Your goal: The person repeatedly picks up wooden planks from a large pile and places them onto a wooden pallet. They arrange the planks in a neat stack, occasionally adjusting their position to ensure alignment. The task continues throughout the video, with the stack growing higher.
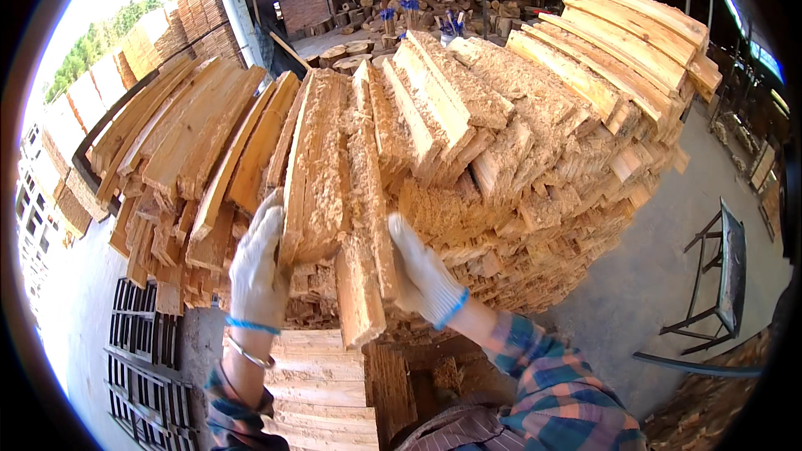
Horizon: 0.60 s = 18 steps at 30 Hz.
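Sawdust-covered wooden boards (319, 167) lie side by side at the middle of a big stack, their near ends toward me. My left hand (257, 263), in a white glove with a blue cuff, presses against the left side of these boards. From the right, my right hand (422, 271), gloved alike, lies along the side of a narrow board (361, 288) that sticks out nearer to me. The boards are gripped between both hands. The inner sides of my palms are hidden against the wood.
Layered boards (639, 33) rise higher at the right of the stack; looser ones (188, 125) lean at the left. Below is a pile of pale planks (322, 384). Dark slatted racks (144, 321) stand on the floor at left, a metal-legged stand (728, 271) at right. Logs lie behind.
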Available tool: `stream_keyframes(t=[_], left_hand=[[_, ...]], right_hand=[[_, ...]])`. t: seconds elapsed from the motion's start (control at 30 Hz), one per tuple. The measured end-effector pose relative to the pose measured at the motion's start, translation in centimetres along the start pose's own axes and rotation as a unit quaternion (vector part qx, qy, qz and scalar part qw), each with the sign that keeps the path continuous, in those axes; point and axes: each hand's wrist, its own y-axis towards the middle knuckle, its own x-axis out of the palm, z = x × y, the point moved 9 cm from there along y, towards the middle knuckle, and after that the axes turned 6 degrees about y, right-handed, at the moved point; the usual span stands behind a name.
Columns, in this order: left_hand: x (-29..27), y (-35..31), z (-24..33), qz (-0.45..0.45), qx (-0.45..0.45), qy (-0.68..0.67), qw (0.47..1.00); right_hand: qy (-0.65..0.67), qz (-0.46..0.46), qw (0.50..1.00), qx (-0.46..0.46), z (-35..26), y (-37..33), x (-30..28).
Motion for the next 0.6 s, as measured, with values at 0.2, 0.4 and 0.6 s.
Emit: stream_keyframes(t=[0.2, 0.4, 0.6], left_hand=[[2.6, 5.9, 0.7, -0.109, -0.144, 0.36, 0.915], [6.4, 1.3, 2.3, -0.186, -0.106, 0.302, 0.929], [1.9, -8.9, 1.8, -0.084, -0.236, 0.172, 0.953]], right_hand=[[0.024, 0.105, 0.993, -0.049, 0.2, 8.1, -2.4], [-0.018, 0.137, 0.985, -0.106, -2.2, 0.3, -3.8], [-0.041, 0.052, 0.997, -0.044, 2.3, 0.9, -3.4]])
